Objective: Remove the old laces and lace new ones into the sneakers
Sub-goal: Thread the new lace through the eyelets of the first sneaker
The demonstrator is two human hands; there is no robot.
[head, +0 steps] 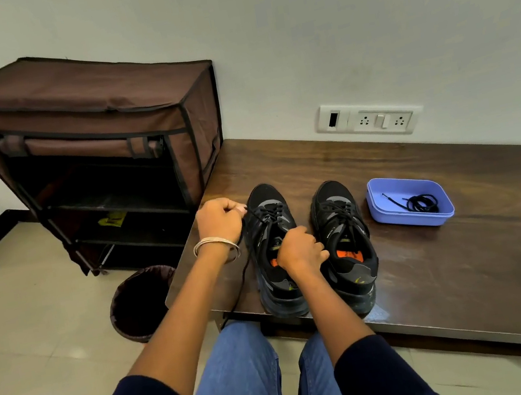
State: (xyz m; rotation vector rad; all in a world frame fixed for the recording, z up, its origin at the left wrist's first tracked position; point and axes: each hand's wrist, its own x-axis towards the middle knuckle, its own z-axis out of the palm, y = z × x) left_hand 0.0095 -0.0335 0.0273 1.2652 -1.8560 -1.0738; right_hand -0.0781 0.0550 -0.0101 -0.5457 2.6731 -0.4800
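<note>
- 2 black sneakers side by side on the table, toes to the wall; I work the left sneaker, the right sneaker sits just beside it, fully laced.
- My left hand pinches the old lace near the toe end, fingers curled on it; a loose length trails off the table edge.
- My right hand is closed around the tongue and collar, steadying the shoe.
- Lace looks thin, limp, light; likely snags at eyelets, so take it close to the eyelet.
- Shoe seems soft on top, stiff-soled; brace at the collar.
- New laces lie coiled in the blue tray, near the right sneaker.
</note>
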